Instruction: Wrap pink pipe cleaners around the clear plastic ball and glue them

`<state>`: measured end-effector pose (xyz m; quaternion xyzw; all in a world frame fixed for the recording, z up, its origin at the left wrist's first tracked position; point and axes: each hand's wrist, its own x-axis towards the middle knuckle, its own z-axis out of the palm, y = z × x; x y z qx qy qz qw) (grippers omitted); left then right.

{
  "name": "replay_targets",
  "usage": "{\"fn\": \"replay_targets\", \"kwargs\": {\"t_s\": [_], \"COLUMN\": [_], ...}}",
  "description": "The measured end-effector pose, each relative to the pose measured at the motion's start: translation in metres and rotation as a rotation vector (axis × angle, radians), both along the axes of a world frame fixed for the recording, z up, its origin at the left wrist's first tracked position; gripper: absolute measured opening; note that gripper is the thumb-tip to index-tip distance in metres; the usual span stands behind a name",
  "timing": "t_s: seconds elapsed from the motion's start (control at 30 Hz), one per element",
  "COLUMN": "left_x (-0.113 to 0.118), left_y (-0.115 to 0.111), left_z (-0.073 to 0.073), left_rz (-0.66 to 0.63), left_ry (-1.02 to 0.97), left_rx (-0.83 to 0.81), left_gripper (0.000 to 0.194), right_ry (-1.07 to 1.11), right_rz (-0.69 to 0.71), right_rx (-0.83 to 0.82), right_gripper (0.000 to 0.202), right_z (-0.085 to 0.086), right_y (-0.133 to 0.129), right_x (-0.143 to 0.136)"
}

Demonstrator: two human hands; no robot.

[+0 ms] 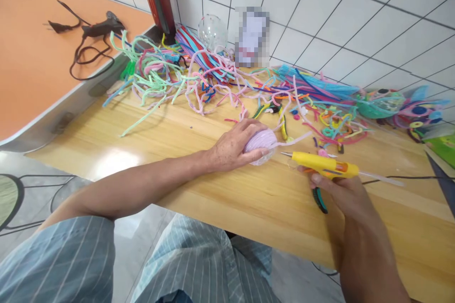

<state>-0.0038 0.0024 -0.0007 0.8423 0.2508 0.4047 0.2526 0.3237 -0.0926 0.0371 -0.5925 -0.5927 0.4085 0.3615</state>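
My left hand (234, 147) is wrapped round a ball (262, 144) covered in pale purple pipe cleaner, low over the wooden table. A loose purple end sticks out from the ball to the right. In my right hand (337, 189) is a yellow glue gun (325, 164), its metal nozzle pointing left at the ball with a gap between them. A clear glue stick (384, 179) juts from the gun's back. Beneath my right hand, a dark green curved tool handle (320, 200) lies on the table.
Tangled pipe cleaners (156, 75) and bundles (316, 86) line the wall side of the wooden table (213, 199). Yellow-green pliers (283, 123) lie beyond the ball. A red flask (156, 0), a clear ball (212, 31) and a phone (251, 38) stand behind. A black cable (415, 177) runs right.
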Motion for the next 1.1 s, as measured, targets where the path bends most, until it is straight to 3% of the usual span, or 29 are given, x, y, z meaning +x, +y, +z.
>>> {"fn": "replay_targets", "kwargs": {"t_s": [0.1,0.53,0.83,1.1], "left_x": [0.0,0.0,0.0,0.001], "left_y": [0.0,-0.003,-0.004,-0.003], "left_z": [-0.001,-0.002,-0.001,-0.001], "left_rz": [-0.001,0.011,0.018,0.03], "left_ry": [0.0,0.056,0.093,0.099], "left_rx": [0.026,0.11,0.089,0.103], "left_gripper": [0.054,0.061,0.061,0.061], "right_ry": [0.012,0.045,-0.001,-0.032], "right_rz": [-0.012,-0.07,-0.137,-0.16], "right_rx": [-0.009,-0.086,-0.125,-0.146], "right_gripper": [0.034,0.029,0.038,0.039], "right_z": [-0.011,-0.026,-0.009,-0.004], "right_y": [0.006,-0.002,-0.003,-0.008], "right_x": [-0.005,-0.007,-0.019,-0.03]}}
